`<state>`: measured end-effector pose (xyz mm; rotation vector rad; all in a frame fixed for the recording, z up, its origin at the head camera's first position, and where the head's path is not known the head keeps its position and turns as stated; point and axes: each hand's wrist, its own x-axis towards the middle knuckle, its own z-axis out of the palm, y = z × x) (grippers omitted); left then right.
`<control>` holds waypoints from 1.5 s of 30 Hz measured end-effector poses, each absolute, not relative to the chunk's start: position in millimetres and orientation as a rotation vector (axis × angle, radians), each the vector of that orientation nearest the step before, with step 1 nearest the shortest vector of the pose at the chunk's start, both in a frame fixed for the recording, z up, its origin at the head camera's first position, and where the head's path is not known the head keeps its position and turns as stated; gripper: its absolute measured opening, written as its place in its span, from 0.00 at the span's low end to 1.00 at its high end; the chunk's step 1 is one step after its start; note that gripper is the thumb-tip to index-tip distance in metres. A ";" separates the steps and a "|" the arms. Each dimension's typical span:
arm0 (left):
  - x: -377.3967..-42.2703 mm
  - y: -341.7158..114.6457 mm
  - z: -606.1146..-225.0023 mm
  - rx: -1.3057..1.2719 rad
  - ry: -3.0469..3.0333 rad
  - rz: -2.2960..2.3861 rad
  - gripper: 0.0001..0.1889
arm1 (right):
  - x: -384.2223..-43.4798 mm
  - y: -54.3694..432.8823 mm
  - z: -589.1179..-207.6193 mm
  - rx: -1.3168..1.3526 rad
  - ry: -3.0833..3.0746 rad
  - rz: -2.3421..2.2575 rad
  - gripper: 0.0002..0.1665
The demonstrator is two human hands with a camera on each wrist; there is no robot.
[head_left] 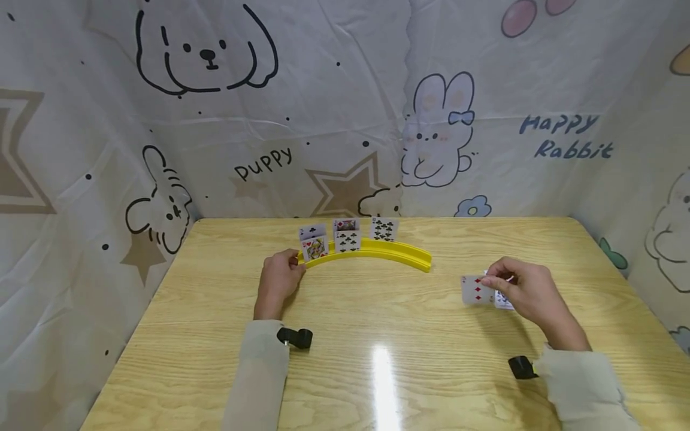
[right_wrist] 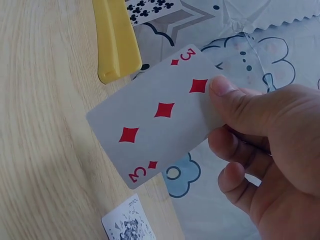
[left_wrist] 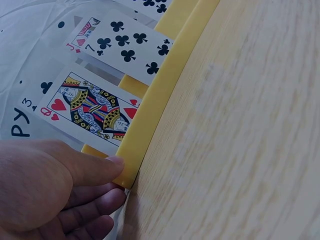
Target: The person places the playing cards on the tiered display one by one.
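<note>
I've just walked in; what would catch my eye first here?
Probably the curved yellow rack of playing cards toward the far side of the table, its left end gripped by the left hand. Then, off to the right, the three of diamonds held in the right hand.

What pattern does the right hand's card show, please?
The card shows red diamonds, clearest in the right wrist view.

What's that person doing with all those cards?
The person's right hand pinches the three of diamonds, held above the table. Their left hand holds the left end of a curved yellow holder. Five cards show standing in it: the queen of hearts before a three of clubs, the seven of clubs before a jack of diamonds, and another clubs card alone. A black-and-white card lies near the right hand.
</note>
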<state>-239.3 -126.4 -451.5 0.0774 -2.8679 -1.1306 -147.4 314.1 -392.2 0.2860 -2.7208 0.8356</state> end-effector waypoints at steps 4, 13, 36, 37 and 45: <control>-239.8 -126.8 -451.5 0.075 -2.872 -1.131 0.20 | -151.4 310.6 -393.7 0.253 -2.710 0.864 0.07; -239.6 -127.1 -451.4 0.063 -2.870 -1.123 0.20 | -159.6 299.2 -397.9 0.228 -2.696 0.928 0.06; -240.5 -127.7 -452.6 0.080 -2.884 -1.139 0.20 | -182.2 265.4 -393.8 0.204 -2.688 1.049 0.07; -240.6 -127.6 -452.7 0.083 -2.886 -1.138 0.21 | -182.6 264.6 -393.4 0.197 -2.695 1.054 0.07; -239.9 -126.5 -450.5 0.094 -2.893 -1.133 0.21 | -188.3 259.2 -393.7 0.189 -2.701 1.063 0.06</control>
